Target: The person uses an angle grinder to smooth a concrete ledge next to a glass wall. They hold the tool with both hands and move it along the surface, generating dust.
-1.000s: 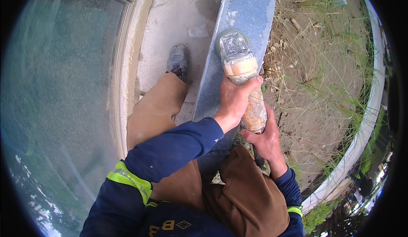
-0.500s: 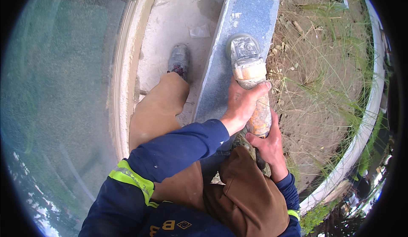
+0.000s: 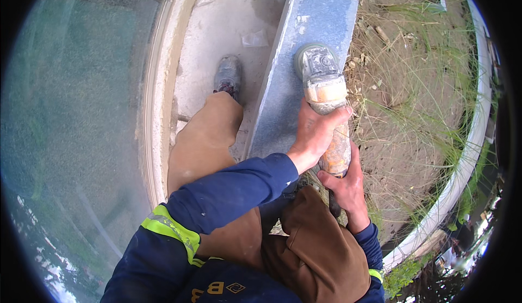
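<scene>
An angle grinder [image 3: 326,92], dusty and worn with orange-yellow patches, rests its round disc end on the blue painted top of a long narrow ledge [image 3: 285,104]. My left hand [image 3: 314,130] wraps round the front of its body, thumb across the top. Farther back, near my knee, my right hand [image 3: 348,186] grips the rear end of the grinder, with the thumb on the near side. A dark cord or handle part hangs below that hand. The disc's underside is hidden against the ledge.
Left of the ledge lies a dusty concrete strip [image 3: 217,36] where my shoe [image 3: 228,75] stands, beside a large glass pane [image 3: 81,96] and its frame. To the right is dry soil [image 3: 391,113] with tall grass, bounded by a curved pale curb [image 3: 467,164].
The grinder and both hands have shifted slightly to the right along the ledge's surface. My grip stays the same.
</scene>
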Demonstrator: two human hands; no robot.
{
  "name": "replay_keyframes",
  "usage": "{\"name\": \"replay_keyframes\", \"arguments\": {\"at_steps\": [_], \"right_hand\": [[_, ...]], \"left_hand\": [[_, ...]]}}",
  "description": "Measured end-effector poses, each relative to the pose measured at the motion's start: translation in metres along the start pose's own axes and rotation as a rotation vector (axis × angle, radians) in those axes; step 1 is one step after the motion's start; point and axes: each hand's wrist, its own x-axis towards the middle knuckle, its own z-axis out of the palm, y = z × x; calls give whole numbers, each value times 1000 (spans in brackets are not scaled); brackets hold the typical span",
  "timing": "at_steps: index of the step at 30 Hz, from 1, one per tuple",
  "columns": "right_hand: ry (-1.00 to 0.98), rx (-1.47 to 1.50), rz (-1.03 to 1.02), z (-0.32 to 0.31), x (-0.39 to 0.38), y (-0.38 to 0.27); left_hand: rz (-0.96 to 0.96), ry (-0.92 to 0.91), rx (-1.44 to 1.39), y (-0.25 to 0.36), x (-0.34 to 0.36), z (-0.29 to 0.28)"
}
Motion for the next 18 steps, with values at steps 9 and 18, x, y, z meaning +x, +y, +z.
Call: {"name": "replay_keyframes", "arguments": {"at_steps": [9,18], "right_hand": [[-16,-10,-25,1,2,-3],[99,101,59,-15,-28,18]], "left_hand": [[-12,-5,-18,2,2,-3],[-84,-67,55,-32,-12,20]]}}
